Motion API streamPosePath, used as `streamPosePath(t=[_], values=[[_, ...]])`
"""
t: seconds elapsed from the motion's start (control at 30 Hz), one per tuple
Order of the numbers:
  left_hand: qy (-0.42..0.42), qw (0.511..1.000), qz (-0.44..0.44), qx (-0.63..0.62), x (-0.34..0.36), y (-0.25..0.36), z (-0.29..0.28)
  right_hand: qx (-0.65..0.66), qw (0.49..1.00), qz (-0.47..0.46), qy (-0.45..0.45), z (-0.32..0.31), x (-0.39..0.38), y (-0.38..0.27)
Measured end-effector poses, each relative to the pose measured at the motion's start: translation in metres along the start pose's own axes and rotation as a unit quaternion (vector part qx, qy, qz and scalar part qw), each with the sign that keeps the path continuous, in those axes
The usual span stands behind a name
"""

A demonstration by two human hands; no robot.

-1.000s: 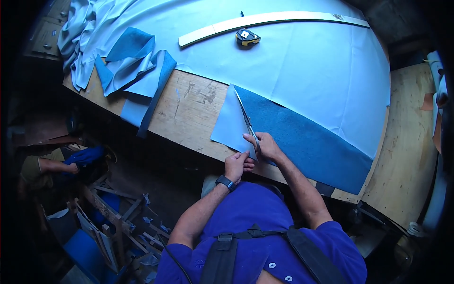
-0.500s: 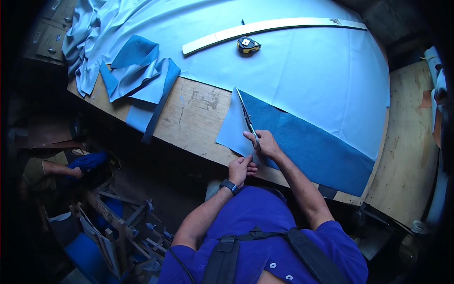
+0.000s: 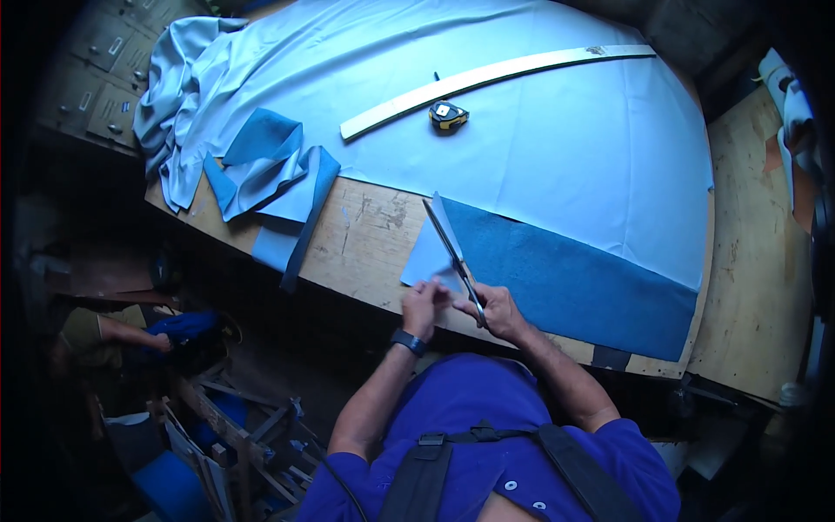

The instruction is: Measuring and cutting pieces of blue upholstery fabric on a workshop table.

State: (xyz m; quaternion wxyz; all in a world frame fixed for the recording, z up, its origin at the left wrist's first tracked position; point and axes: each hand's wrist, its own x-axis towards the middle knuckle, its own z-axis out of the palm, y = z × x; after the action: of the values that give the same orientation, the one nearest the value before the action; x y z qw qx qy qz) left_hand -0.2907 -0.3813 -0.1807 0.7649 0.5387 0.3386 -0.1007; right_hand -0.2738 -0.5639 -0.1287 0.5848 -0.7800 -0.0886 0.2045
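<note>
Head view, scissors [image 3: 457,260] in right hand [image 3: 499,312], pointing away, axis slanting left

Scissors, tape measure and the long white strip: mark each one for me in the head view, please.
Scissors [image 3: 458,261]: head view, on the metal near the pivot.
Tape measure [image 3: 448,117]: head view, on the middle of its case.
Long white strip [image 3: 491,78]: head view, about midway along its upper face.

The pale fabric [image 3: 557,165] is brightly lit with a cool bluish cast, while the lower left is sunk in deep shadow. The left hand [image 3: 419,308] is softened by motion blur, and straight edges are bowed toward the blackened fisheye rim.
</note>
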Motion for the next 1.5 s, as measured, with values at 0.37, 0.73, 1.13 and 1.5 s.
streamPosePath(t=[0.37,0.73,1.13,1.5], values=[[-0.157,0.86,0.345,0.341,0.083,0.194,0.042,-0.284,0.957,0.062,0.025,0.036,-0.013,0.025],[-0.315,0.455,0.506,0.661,0.137,0.09,0.104,-0.39,0.88,-0.008,0.271,0.123,0.074,0.036],[-0.466,0.463,0.461,0.596,0.288,0.085,0.14,-0.224,0.841,0.136,0.473,0.186,-0.076,0.046],[-0.385,0.482,0.69,0.379,-0.007,0.019,0.119,0.216,0.574,0.363,0.701,0.369,-0.283,0.125]])
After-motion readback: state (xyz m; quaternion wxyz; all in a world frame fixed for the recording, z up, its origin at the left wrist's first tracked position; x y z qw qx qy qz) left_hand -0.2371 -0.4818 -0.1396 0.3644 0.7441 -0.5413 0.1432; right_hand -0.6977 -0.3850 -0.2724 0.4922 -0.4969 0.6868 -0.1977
